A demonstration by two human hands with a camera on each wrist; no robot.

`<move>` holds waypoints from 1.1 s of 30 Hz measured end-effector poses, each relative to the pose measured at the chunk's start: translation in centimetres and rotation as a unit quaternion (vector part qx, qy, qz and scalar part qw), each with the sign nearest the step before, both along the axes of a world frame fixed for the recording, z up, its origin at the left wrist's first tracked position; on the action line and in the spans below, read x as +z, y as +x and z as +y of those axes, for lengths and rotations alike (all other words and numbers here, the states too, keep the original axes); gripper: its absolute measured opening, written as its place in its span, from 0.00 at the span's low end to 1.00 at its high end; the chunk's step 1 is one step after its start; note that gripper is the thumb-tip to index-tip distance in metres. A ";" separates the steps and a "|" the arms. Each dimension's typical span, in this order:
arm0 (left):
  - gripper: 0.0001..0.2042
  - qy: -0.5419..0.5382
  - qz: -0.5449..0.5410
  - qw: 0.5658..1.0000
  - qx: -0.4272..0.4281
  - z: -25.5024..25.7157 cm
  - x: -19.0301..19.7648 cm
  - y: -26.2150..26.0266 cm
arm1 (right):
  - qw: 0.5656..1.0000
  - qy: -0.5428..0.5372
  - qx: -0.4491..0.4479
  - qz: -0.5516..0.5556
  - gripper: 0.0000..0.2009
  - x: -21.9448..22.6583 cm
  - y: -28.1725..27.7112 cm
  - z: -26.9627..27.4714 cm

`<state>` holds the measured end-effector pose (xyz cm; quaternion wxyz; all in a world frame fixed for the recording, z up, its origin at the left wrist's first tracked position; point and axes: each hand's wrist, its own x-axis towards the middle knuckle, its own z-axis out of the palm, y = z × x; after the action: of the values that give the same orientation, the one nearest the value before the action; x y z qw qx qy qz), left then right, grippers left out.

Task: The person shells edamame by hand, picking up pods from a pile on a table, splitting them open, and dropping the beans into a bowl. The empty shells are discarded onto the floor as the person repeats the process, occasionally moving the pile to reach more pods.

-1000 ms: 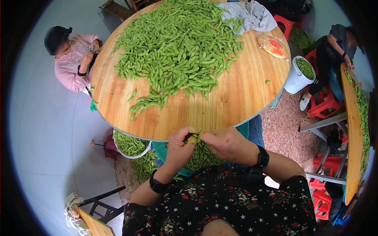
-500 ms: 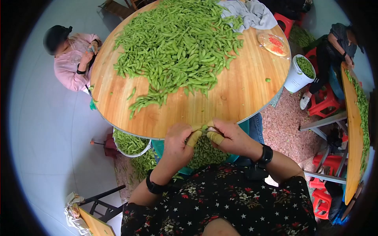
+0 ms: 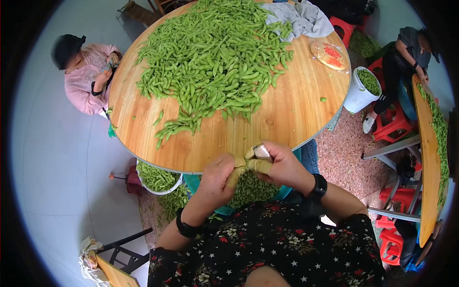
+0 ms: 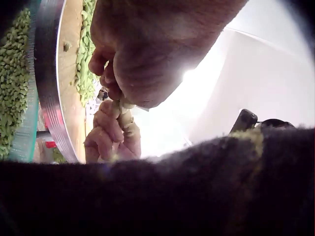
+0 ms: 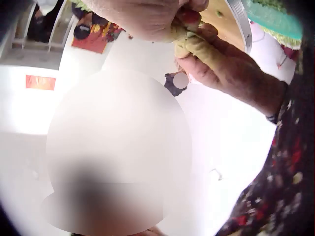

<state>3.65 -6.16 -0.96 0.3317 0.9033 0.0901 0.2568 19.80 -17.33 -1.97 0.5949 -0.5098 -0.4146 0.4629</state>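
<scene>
Both hands meet at the table's near edge, fingertips together, with yellow coverings on thumbs and fingers. My left hand (image 3: pixel 219 178) pinches a green soybean pod (image 5: pixel 190 35), mostly hidden by the fingers. From the other side my right hand (image 3: pixel 285 166) pinches at the same pod, and a silvery piece (image 3: pixel 262 152) shows by its index finger. Below the hands, a teal basin (image 3: pixel 285 192) holds shelled green beans (image 3: pixel 253 188). A big heap of soybean pods (image 3: pixel 215 62) covers much of the round wooden table (image 3: pixel 301 95).
A grey cloth (image 3: pixel 306 19) and a bagged round flat item with red on top (image 3: pixel 330 55) lie at the table's right. A white bucket (image 3: pixel 361 93) of green pods stands beyond it. Pods fill another container (image 3: pixel 160 177) below left. Two people sit left and right.
The right hand has turned and its fingers have lifted, uncovering the silvery piece. A green bit seen between the fingertips half a second ago is now mostly covered. Both hands stay together.
</scene>
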 end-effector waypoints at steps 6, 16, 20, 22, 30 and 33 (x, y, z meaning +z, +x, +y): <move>0.05 -0.133 0.031 0.990 0.031 -0.3 -0.1 -0.7 | 0.964 -0.177 0.031 0.196 0.04 0.0 0.8 0.2; 0.07 0.118 0.039 0.992 0.022 -1.1 0.5 -0.1 | 0.997 -0.064 0.023 -0.022 0.05 0.7 -0.2 0.2; 0.08 0.145 0.035 0.988 0.032 -1.6 1.1 -0.5 | 0.981 -0.172 0.041 0.078 0.03 1.4 -0.3 0.2; 0.07 0.077 0.056 0.995 0.014 -1.6 1.3 -1.3 | 0.968 -0.190 0.127 0.102 0.05 1.8 0.0 0.2; 0.09 0.119 0.364 0.923 0.019 3.5 4.8 -8.0 | 0.900 0.087 0.264 -0.335 0.07 -2.6 0.4 0.8; 0.13 0.211 0.223 0.949 0.074 8.6 4.7 -3.0 | 0.922 -0.014 0.220 -0.318 0.09 -1.3 0.1 0.8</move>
<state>0.62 2.41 3.71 0.0851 0.9776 0.1728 0.0855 19.91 -16.54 -3.24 0.3076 -0.5344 -0.6771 0.4017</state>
